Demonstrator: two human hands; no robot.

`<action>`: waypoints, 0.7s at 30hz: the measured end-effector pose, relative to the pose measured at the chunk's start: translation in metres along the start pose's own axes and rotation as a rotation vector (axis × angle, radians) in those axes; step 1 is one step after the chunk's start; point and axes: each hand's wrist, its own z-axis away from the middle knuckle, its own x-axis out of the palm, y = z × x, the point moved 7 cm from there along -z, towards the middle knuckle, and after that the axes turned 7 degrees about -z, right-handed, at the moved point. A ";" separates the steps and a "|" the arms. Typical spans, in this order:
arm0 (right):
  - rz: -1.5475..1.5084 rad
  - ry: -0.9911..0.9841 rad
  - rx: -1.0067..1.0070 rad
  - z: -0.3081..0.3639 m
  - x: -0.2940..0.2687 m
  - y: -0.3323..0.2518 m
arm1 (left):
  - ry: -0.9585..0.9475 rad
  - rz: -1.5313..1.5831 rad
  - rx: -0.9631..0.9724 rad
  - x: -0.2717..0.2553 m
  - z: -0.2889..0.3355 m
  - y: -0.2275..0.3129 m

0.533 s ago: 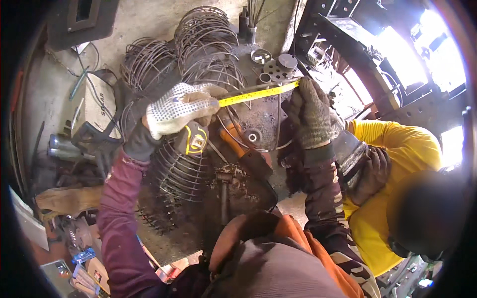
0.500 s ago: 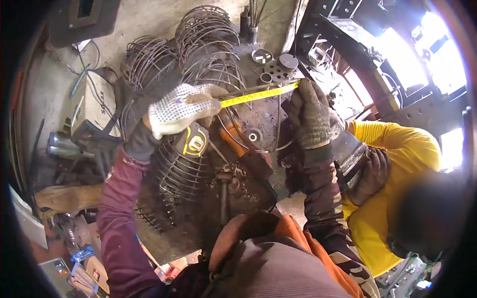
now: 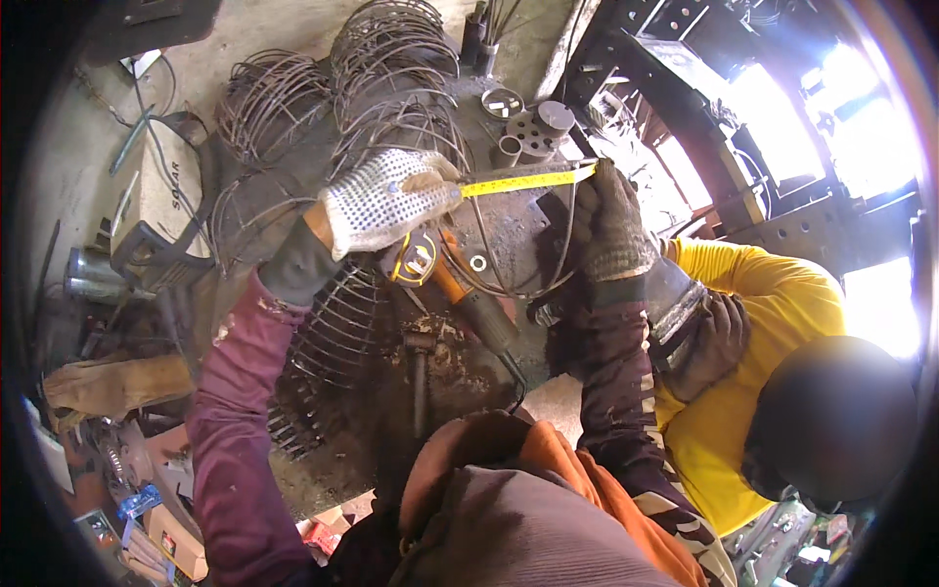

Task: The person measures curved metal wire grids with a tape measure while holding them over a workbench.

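A yellow tape measure blade stretches between my two gloved hands, alongside a thin dark metal rod. My left hand, in a white dotted glove, is closed on the blade; the tape's black and yellow case hangs just below it. My right hand, in a grey knit glove, is closed around the blade's far end and the rod's end. Beneath the tape a bent wire loop curves down to the work surface. The fingertips of my right hand are partly hidden.
Coiled rods lie at the back. An orange angle grinder, a hammer and a ribbed wire piece lie below my hands. A perforated disc is behind. A person in yellow sits close at right; a welding machine stands left.
My left hand has shifted a little toward my right hand, so the span of blade between them looks slightly shorter. The tape case has swung right. The whole view has moved slightly.
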 end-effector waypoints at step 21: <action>-0.050 0.019 -0.065 -0.007 0.008 0.007 | 0.113 -0.297 0.247 0.001 -0.003 0.013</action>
